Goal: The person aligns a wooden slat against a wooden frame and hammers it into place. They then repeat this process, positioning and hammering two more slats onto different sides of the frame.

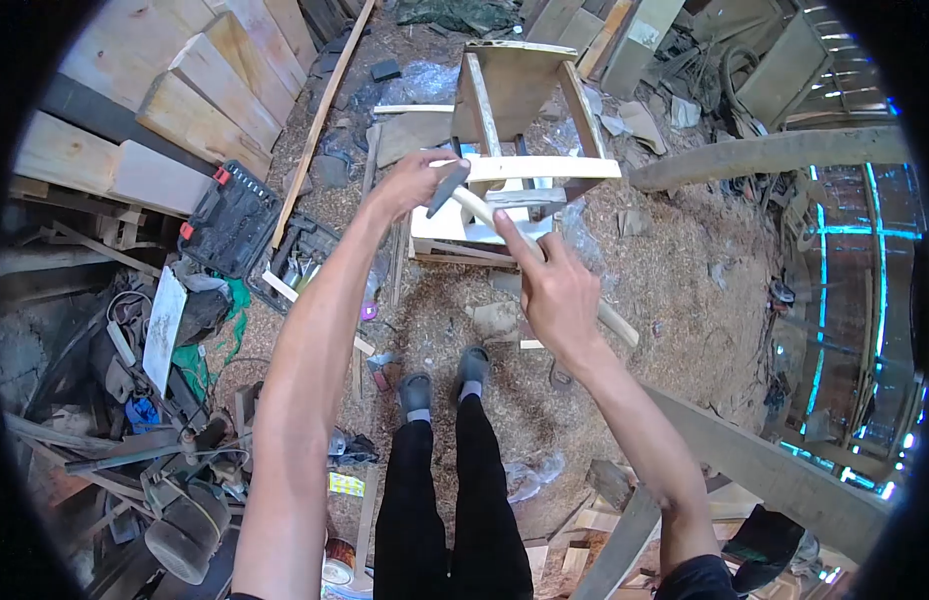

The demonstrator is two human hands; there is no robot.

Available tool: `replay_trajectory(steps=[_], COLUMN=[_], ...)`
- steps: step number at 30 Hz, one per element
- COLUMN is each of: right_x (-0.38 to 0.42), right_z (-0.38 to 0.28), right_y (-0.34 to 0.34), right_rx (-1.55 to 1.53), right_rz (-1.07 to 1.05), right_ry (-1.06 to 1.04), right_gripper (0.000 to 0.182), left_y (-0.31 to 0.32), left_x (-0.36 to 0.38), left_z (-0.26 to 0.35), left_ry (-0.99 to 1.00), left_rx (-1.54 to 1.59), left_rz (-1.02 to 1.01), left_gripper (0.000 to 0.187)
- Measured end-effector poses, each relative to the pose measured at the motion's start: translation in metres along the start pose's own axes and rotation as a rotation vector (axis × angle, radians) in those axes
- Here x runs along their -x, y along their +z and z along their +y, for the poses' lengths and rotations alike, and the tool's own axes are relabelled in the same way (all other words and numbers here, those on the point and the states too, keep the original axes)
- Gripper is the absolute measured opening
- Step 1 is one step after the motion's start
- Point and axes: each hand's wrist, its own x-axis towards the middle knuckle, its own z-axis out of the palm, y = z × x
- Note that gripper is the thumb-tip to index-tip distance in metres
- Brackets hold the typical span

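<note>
My right hand (561,295) is wrapped round the pale wooden handle (519,233) of a hammer, index finger stretched along it. The dark hammer head (447,190) sits beside my left hand and partly covers its fingers. My left hand (412,187) is closed at the left end of a light wooden rail (544,168); whether it also holds something small is hidden. This rail is the near top edge of an upright wooden frame (484,105) with posts and a back panel. Below the rail is a white surface (429,224).
An open black tool case (234,220) lies at the left, near leaning boards (219,90). Wood shavings cover the floor (674,290). A long beam (774,155) and a plank (774,465) are at the right. Metal machinery (184,520) stands lower left.
</note>
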Motion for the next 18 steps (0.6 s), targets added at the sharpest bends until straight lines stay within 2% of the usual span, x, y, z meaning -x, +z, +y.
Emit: replay_trajectory(steps=[1,4,6,7,8,10,14,16,17,18], right_x=[0.000,-0.004,0.001,0.001,0.001,-0.004,-0.002,0.005,0.003,0.003], right_z=[0.006,0.007,-0.004,-0.006,-0.007,0.002,-0.008,-0.009,0.002,0.004], right_y=[0.011,0.006,0.005,0.005,0.006,0.012,0.005,0.010,0.019,0.017], right_rx=[-0.052,0.024,-0.018,-0.023,-0.033,-0.045,-0.046,-0.051,0.005,0.001], right_rz=[-0.061,-0.085,-0.111,-0.093,-0.077,-0.100,-0.135,-0.008,-0.094,-0.084], right_ry=[0.128,0.200,0.219,0.170,0.116,0.189,0.281,0.130,0.258,0.257], right_gripper=[0.076,0.077,0.077,0.076,0.074,0.074,0.076,0.072,0.071,0.071], left_y=[-0.002,-0.006,-0.006,0.001,0.002,-0.002,-0.001,0.005,0.004,0.001], left_x=[0.000,0.001,0.002,0.000,0.000,0.005,0.001,0.004,0.006,0.005], left_z=[0.004,0.012,0.007,0.003,0.001,0.010,0.000,0.004,0.008,0.013], left_ry=[-0.048,-0.111,-0.076,-0.045,-0.047,-0.124,-0.080,-0.066,-0.102,-0.131], left_rx=[-0.011,-0.037,-0.030,-0.043,-0.041,-0.008,0.012,0.018,0.003,-0.017], left_rz=[-0.037,-0.071,-0.135,-0.027,-0.031,-0.078,-0.017,0.012,-0.018,-0.045], left_gripper=[0.029,0.033,0.033,0.031,0.031,0.031,0.030,0.029,0.027,0.026])
